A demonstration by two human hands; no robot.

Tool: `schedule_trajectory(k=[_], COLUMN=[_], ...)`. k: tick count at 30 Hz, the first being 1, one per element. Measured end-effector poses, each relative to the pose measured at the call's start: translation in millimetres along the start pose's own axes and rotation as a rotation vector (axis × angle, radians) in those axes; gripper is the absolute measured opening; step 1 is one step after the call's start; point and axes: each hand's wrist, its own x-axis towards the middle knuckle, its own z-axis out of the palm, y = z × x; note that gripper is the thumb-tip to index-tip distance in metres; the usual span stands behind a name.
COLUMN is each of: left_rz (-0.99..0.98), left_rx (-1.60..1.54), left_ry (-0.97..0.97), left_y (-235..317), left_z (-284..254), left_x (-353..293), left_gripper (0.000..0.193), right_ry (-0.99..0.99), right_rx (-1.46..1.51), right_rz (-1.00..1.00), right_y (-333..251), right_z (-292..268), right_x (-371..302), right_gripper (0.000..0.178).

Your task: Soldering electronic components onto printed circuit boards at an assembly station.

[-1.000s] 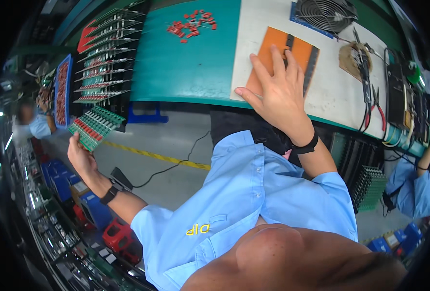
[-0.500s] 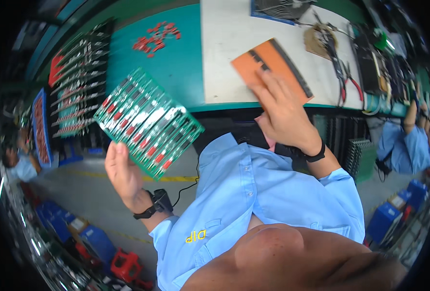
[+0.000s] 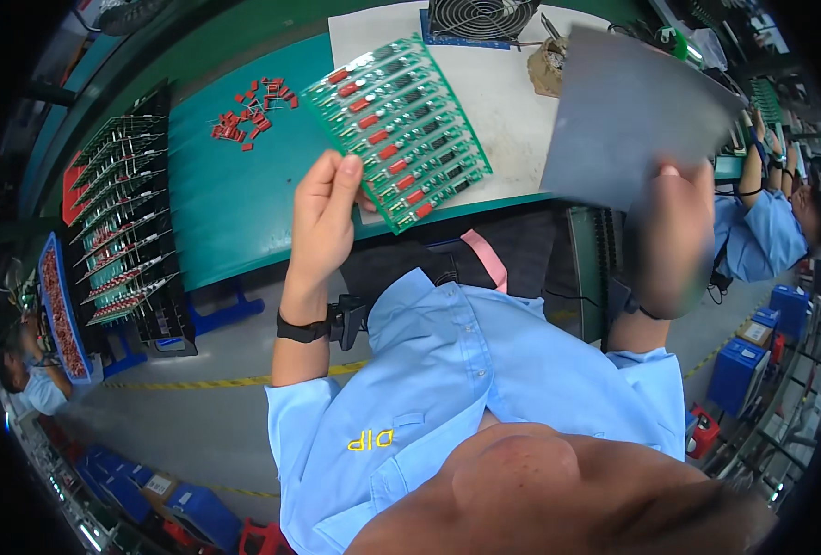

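Note:
My left hand [image 3: 322, 217] pinches the lower left edge of a green circuit board panel [image 3: 419, 129] between thumb and fingers. Rows of small boards fill this panel, with a line of red box-shaped components along them. The panel is raised and tilted over the near part of the table. At the right, my right hand [image 3: 674, 231], smeared by motion, grips the lower edge of a flat grey plate [image 3: 637, 120] held up in the air. Its fingers are mostly hidden behind the plate. A loose heap of red components [image 3: 258, 111] lies on the green mat left of the circuit board panel.
A black rack of circuit boards [image 3: 123, 222] stands at the left, beside a blue bin [image 3: 51, 250] full of red parts. At the back are a black fan [image 3: 484, 18] and a brown lump [image 3: 547, 67]. Co-workers sit at both sides, one in blue [image 3: 762, 236].
My left hand has carried the circuit board panel up and right, over the table. The orange plate under my right hand has left the tabletop; that hand now holds up a grey-faced plate farther right.

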Motion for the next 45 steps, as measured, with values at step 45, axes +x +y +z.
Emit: schedule_trajectory(k=[45], left_rz=[0.077], left_rx=[0.246], left_ry=[-0.124], left_y=[-7], left_z=[29], left_x=[-6], left_gripper=[0.032], right_ry=[-0.441], right_rx=[0.297], right_rz=[0.447], right_y=[41], right_z=[107], right_x=[16], right_gripper=[0.074])
